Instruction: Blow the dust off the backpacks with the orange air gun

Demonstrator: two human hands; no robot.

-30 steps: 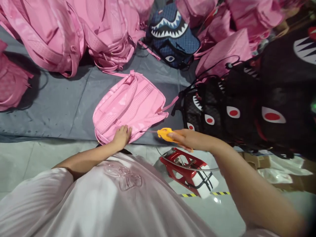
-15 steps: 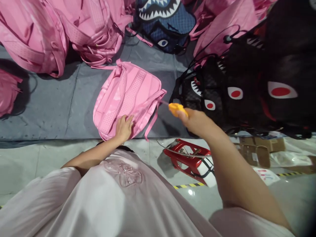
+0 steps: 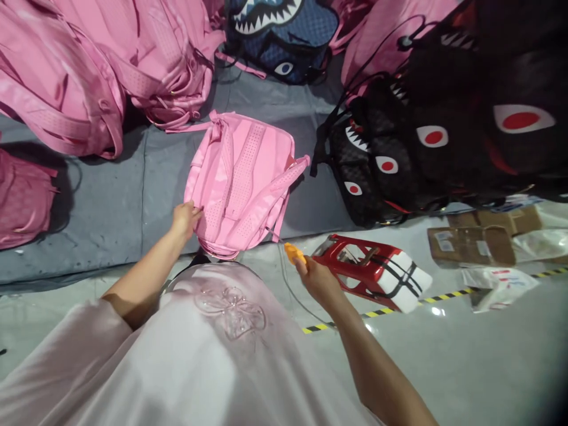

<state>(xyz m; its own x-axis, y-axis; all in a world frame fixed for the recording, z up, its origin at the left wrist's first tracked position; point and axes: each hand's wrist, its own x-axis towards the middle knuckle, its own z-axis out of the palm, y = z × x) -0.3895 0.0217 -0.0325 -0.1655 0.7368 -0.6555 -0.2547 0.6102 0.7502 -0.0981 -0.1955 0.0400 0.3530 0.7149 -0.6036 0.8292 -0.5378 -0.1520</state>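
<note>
Head view: left hand point(image 3: 185, 219) perhaps pinching one pink backpack point(image 3: 245, 177), right hand point(image 3: 318, 280) gripping one orange-handled tool point(image 3: 293, 252).

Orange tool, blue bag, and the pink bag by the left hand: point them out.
Orange tool point(image 3: 293, 253): head view, on its orange body.
Blue bag point(image 3: 310, 25): head view, on blue fabric beside the printed teeth.
Pink bag point(image 3: 246, 155): head view, on the dotted panel between its straps.

The bare left hand point(image 3: 185, 219) is touching the lower left side of a flat-lying pink fabric backpack point(image 3: 244, 177). The bare right hand point(image 3: 316, 276) is holding a yellow-orange handheld tool point(image 3: 294, 253), and its thin tip is pointing toward the backpack's lower edge.
</note>
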